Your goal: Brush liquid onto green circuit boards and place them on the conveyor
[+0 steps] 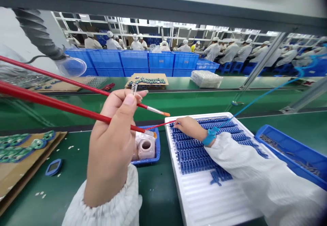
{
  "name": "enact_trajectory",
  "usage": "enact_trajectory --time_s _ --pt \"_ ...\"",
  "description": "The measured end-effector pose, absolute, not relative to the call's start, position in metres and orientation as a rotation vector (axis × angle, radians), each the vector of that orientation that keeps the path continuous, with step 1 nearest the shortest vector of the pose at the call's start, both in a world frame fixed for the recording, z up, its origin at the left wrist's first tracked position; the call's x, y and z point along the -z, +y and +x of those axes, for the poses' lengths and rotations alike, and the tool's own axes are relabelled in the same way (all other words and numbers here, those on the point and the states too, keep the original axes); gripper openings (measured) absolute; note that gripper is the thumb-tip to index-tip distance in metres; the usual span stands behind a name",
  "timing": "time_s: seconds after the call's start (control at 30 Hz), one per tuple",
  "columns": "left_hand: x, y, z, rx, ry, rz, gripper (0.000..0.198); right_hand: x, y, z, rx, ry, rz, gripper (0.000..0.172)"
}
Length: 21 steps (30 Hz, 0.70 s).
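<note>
Head view: your left hand [112,141] is closed, gripping two red-handled paintbrushes [51,102] with their tips pointing right, probably so both stay ready and off the bench. A small coil spring [134,89] stands up at your fingertips, and it looks pinched there, though the grip on it is partly hidden. Your right hand [185,128] is reaching over the white tray [199,198], fingers curled and a thin red rod [162,124] running from them toward the brushes; you can't tell how firmly it's held. The blue wrist strap [211,136] and its blue cord [265,93] look like static grounding, which would suit handling these parts. Blue plastic parts [196,158] sit in tidy rows in the tray, likely to keep them separated. A pink block [146,147] with a round hole sits in a small blue tray [158,147], just under the brush tips and within easy reach. Further left, green-and-blue parts [15,147] lie on a cardboard sheet [7,181]. Right of you is a blue bin [281,137] of metal pieces.
</note>
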<state>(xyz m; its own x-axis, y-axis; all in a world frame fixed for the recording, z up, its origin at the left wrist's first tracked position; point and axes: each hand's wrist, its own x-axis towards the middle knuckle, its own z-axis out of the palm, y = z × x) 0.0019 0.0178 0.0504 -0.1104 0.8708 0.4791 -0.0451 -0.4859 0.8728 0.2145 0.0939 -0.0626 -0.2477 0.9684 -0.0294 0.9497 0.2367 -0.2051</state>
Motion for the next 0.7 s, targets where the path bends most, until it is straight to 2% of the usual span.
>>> enact_trajectory --time_s 0.27,0.7 --pt "-0.0529 0.0192 0.0067 -1.756 0.794 1.342 0.016 0.0672 0.0926 0.2087 -0.166 -2.474 -1.928 0.013" --pt "-0.0533 0.0192 0.0005 -1.623 0.809 1.433 0.015 0.0682 0.0944 0.2064 -0.116 -2.51 -1.911 0.011"
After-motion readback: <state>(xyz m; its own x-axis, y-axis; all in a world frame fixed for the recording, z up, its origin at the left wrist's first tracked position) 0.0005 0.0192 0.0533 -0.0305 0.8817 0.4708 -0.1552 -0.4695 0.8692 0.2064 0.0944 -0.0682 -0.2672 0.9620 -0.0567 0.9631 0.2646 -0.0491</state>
